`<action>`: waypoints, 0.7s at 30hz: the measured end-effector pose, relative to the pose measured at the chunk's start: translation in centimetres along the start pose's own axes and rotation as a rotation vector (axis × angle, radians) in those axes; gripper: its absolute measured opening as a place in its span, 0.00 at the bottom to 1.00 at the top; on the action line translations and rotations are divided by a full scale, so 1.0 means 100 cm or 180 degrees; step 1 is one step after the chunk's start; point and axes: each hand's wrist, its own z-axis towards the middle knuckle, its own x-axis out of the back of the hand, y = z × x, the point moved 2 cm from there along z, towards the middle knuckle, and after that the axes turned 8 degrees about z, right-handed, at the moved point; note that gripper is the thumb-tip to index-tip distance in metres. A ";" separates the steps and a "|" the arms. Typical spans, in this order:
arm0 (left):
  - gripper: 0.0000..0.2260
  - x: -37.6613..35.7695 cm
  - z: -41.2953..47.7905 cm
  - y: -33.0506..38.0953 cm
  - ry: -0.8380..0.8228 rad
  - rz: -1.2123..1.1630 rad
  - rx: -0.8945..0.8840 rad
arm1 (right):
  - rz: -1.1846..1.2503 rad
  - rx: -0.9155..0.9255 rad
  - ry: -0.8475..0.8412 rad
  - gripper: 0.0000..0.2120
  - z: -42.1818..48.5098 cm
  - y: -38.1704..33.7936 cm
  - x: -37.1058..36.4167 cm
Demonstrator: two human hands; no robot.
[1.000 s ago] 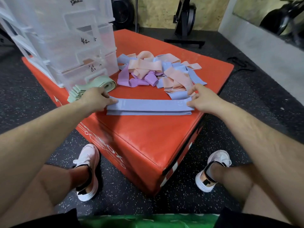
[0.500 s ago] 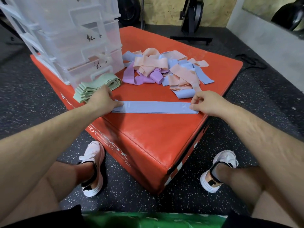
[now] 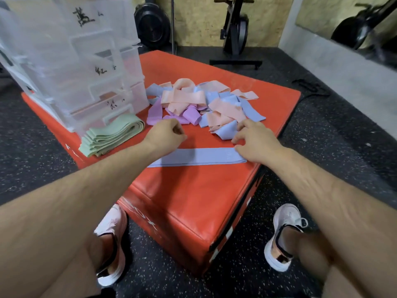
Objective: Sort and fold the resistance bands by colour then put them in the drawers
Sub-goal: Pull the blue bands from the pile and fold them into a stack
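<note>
Left hand (image 3: 169, 134), fingers curled and empty, has lifted off the flattened blue band (image 3: 193, 157) lying just below it. Right hand (image 3: 255, 143), fingers spread, touches the mixed pile (image 3: 193, 104) ahead, likely seeking another blue.

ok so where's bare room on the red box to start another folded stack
Widest bare patch: the near corner of the red box, in front of the flat blue band. Another lies behind the mixed band pile, toward the far edge. Crowded: between the drawer unit, the green stack and the pile.
</note>
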 end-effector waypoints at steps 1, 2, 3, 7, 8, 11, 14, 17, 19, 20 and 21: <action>0.02 -0.008 0.003 0.012 -0.0124 -0.0079 -0.0088 | -0.0099 -0.0040 -0.0040 0.14 0.002 -0.001 -0.002; 0.02 -0.015 0.006 0.023 -0.0252 -0.0147 -0.0157 | -0.0123 -0.0060 -0.0044 0.17 0.003 -0.002 -0.004; 0.04 -0.022 0.009 0.033 -0.0365 -0.0204 -0.0204 | -0.0096 -0.0056 -0.0016 0.19 0.005 -0.004 -0.004; 0.12 -0.045 0.021 0.059 -0.0481 -0.0426 -0.0237 | 0.0037 0.0018 0.0126 0.21 0.014 -0.007 -0.001; 0.13 -0.048 0.025 0.062 -0.0428 -0.0492 -0.0214 | 0.0126 0.0056 0.0175 0.20 0.018 -0.006 0.001; 0.14 -0.046 0.038 0.067 -0.0159 -0.0831 -0.0093 | 0.0492 0.0302 0.0547 0.17 0.031 -0.006 0.013; 0.14 -0.035 0.044 0.072 0.0101 -0.1454 -0.0055 | 0.1014 0.0662 0.0973 0.16 0.043 -0.014 0.038; 0.11 -0.016 0.042 0.080 0.0339 -0.1876 -0.0242 | 0.1528 0.0958 0.1230 0.17 0.045 -0.025 0.068; 0.09 -0.004 0.041 0.081 0.0444 -0.2004 -0.0328 | 0.2022 0.0930 0.1329 0.18 0.043 -0.032 0.083; 0.07 0.002 0.042 0.080 0.0462 -0.2077 -0.0318 | 0.2306 0.0830 0.1343 0.19 0.042 -0.036 0.089; 0.06 0.008 0.040 0.079 0.0449 -0.2147 -0.0279 | 0.2567 0.0742 0.1352 0.19 0.039 -0.040 0.093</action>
